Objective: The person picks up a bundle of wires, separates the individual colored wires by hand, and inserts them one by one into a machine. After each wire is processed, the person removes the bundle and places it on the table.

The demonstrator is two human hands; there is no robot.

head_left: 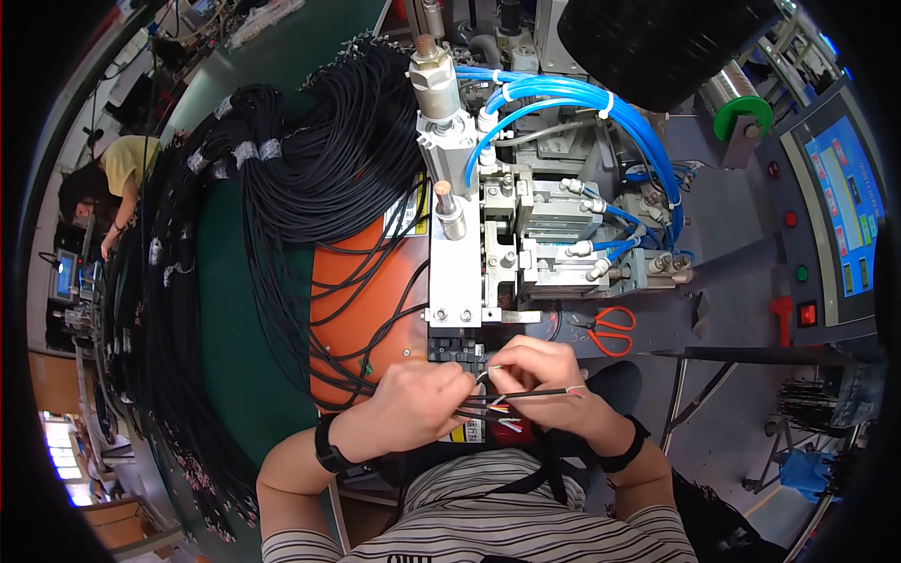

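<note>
In front of the machine's lower block, my left hand [418,403] is closed around several thin black cables [481,410]. Their stripped ends, with white, orange and red inner wires [504,421], stick out to the right below my fingers. My right hand [542,380] is closed too, thumb and fingertips pinched on a cable end close to the left fingertips. One black cable runs across the right palm to a pinkish tip [576,391]. The exact grip point is partly hidden by the fingers. Just beyond both hands lies a black clamp fixture [457,350].
A metal pneumatic press [457,267] with blue air hoses [563,86] rises ahead. Bundled black cables [328,178] cover the left table and orange board [375,296]. Red-handled scissors [612,332] lie right. A control screen [845,206] stands far right; another person [122,178] works far left.
</note>
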